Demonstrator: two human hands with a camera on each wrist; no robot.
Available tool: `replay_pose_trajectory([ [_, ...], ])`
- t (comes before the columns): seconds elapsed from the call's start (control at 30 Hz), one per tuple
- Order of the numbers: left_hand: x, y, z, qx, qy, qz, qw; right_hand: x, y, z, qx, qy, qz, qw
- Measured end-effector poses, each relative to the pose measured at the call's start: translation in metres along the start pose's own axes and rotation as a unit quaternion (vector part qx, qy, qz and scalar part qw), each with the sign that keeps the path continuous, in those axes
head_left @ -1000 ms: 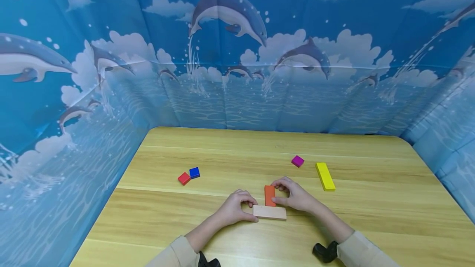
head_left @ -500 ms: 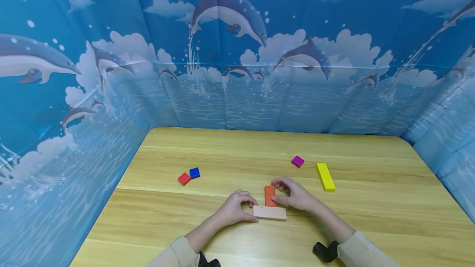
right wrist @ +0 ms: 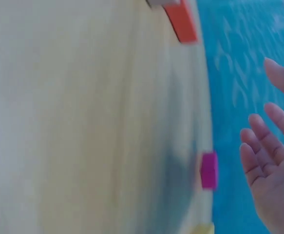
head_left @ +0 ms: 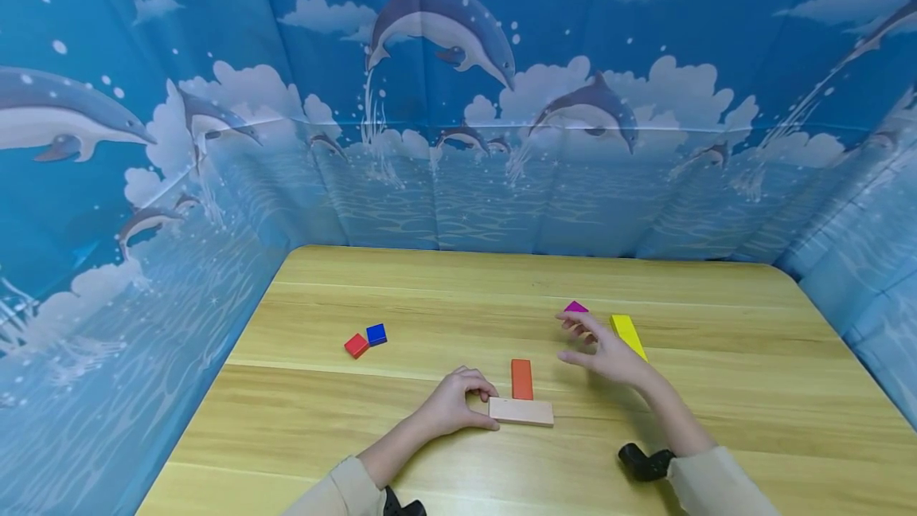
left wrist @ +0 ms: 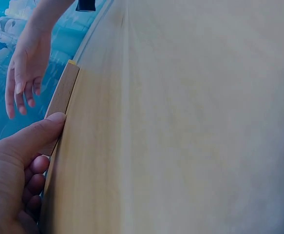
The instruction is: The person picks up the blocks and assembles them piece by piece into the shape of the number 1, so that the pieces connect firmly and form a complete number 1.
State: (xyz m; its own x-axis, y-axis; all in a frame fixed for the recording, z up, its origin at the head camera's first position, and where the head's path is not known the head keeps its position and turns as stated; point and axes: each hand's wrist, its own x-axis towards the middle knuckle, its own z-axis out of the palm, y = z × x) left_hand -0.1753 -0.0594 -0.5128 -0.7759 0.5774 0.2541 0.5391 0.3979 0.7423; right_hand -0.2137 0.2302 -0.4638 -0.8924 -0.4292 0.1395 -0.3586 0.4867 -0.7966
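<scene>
Left hand [head_left: 455, 402] pinches a pale rectangular wooden block [head_left: 523, 412] on the wood-grain table [head_left: 444, 293], an orange rectangular block [head_left: 521, 379] just beyond; right hand [head_left: 607, 353], fingers parted, hovers near a square magenta block [head_left: 576, 306].

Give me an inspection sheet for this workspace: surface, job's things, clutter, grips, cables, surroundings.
Surface: wood-look table, rounded far corners.
Job's things: plain wooden block; orange block end-on at its far side; magenta block farther back.
Clutter: red block and blue block corner to corner at left; yellow block at right.
Grips: left grip pinches the plain wooden block's left end; right grip open, holding nothing.
Cables: nothing seen.
Surroundings: blue dolphin-print backdrop.
</scene>
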Motion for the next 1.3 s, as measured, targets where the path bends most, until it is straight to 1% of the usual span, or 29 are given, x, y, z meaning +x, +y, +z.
replay_pose_trajectory([
  [0.13,0.0,0.0,0.0,-0.004,-0.003,-0.008,1.0,-0.006,0.006,-0.019,-0.015,0.013,-0.003,0.9998],
  [0.3,-0.001,0.001,0.0,-0.006,-0.006,-0.007,0.9999,-0.016,0.017,-0.038,-0.004,0.023,0.004,0.9997],
  [0.5,0.0,0.001,-0.001,-0.013,-0.01,-0.019,0.9997,-0.026,0.03,-0.054,-0.013,0.015,0.048,0.9987],
  [0.57,0.0,0.001,-0.001,-0.012,-0.01,-0.017,0.9997,-0.03,0.035,-0.056,-0.016,0.015,0.059,0.998],
  [0.73,-0.001,0.0,0.0,-0.007,-0.007,-0.007,0.9999,-0.039,0.047,-0.061,-0.022,0.025,0.061,0.9976],
  [0.93,-0.001,-0.001,-0.001,-0.013,-0.007,-0.012,0.9998,-0.045,0.055,-0.067,-0.019,0.026,0.068,0.9972],
  [1.03,-0.001,0.0,-0.001,-0.014,-0.008,-0.014,0.9998,-0.046,0.059,-0.069,-0.021,0.017,0.075,0.9968],
  [1.17,-0.001,-0.001,-0.001,-0.009,-0.008,-0.008,0.9999,-0.046,0.066,-0.072,-0.027,0.006,0.08,0.9965],
  [1.3,-0.002,-0.001,-0.001,-0.006,-0.008,-0.01,0.9999,-0.045,0.071,-0.073,-0.018,-0.009,0.084,0.9962],
])
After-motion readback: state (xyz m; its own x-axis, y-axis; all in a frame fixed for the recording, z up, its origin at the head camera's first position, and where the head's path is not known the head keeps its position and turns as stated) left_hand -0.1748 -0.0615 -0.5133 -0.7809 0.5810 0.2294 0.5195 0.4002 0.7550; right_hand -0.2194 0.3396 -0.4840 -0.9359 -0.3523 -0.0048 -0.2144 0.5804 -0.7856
